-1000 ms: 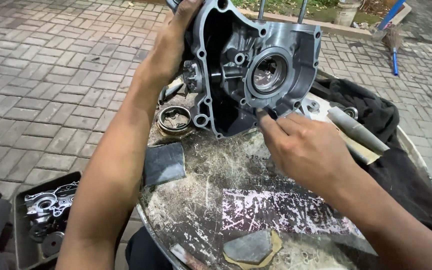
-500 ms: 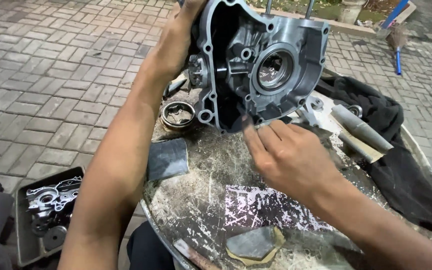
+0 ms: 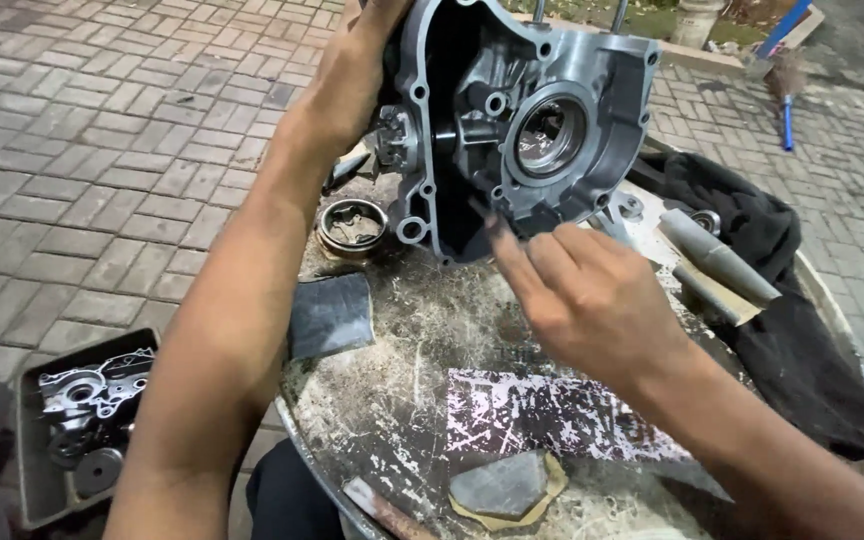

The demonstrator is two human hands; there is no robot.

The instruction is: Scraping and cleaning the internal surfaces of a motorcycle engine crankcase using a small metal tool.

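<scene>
Round worktop [image 3: 422,330]; left hand [image 3: 357,70] grips one crankcase [image 3: 512,120]; right hand [image 3: 592,290] spread.

We are at an open-air repair spot, the kind of mechanic's workshop set up on a street or yard. The ground all around is grey brick paving [image 3: 102,120], not an indoor floor. Our table [image 3: 402,400] is a round, scratched and stained metal top, dusted with grit. On it stands a grey cast engine case [image 3: 522,130], with a loose metal ring part [image 3: 350,228] beside it and a black rag [image 3: 782,300] draped over the edge. On the paving lies a tray [image 3: 37,480] holding more metal engine parts.
</scene>
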